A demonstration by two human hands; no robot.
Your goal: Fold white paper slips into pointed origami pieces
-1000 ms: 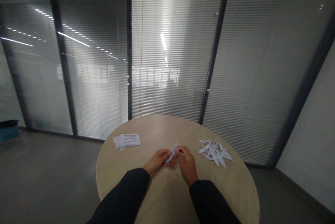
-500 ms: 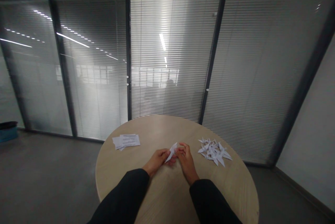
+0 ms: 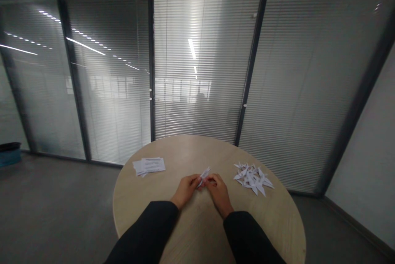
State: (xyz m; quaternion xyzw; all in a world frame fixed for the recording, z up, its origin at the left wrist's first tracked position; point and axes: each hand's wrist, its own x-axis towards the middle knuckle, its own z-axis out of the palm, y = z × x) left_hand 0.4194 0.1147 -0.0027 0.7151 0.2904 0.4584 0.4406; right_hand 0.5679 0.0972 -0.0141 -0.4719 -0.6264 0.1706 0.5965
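Between my two hands is a small folded piece of white paper [image 3: 205, 172], its pointed end sticking up above my fingers. My left hand [image 3: 187, 190] pinches its left side with thumb and fingers. My right hand [image 3: 218, 192] is closed on its right side, fingertips close to those of the left. The lower part of the paper is hidden by my fingers. To the right on the table lies a heap of folded white paper cranes [image 3: 253, 178], with pointed wings and tips. A small stack of printed paper slips [image 3: 153, 165] rests at the left.
The round wooden table [image 3: 197, 149] has its far edge close to a glass partition with blinds [image 3: 197, 120]. A blue bin [image 3: 10, 155] stands on the floor at far left. A white wall [image 3: 367, 173] rises at the right.
The fingers of my right hand have curled in closer around the folded paper, which has turned and now shows less of its surface. The stack and the heap have not moved.
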